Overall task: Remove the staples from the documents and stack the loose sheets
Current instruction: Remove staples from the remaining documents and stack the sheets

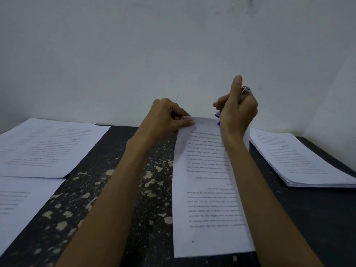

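document (208, 189) flat on desk (134, 199), between hands | left hand (167, 118) pinches its far-left corner | right hand (238, 112) grips metal-and-purple tool (245, 91) above far edge

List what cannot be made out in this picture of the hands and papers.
Head view:
- The tool in the right hand: fingers hide all but a metal end and purple bits.
- Any staple in the document: too small to see by the left hand pinching its corner.
- Printed text: blurred.
- Left sheets: cut off by the left edge.
- Right stack: cut off by the right edge.
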